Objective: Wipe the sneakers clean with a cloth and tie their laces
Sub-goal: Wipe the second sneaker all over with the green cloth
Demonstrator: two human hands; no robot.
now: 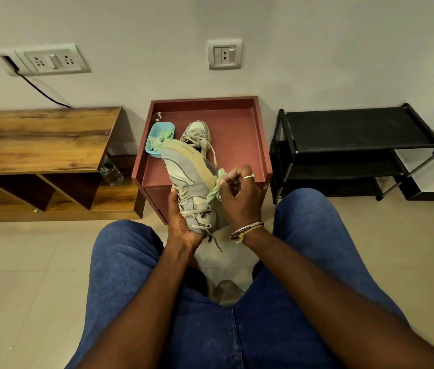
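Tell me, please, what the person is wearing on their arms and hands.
Both forearms are bare, no sleeves in view. The right hand wears a silver ring; its wrist carries thin metal bangles and a knotted yellow thread. The left hand shows no jewellery.

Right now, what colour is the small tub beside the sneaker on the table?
Light blue; the tub shows best in the head view, the only one.

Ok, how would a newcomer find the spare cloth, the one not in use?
Find the red raised-rim table at the wall, between the wooden cabinet and the black rack. On its left side sits a light-blue tub; the spare cloth lies crumpled inside it, unlike the green cloth the right hand pinches against the held sneaker.
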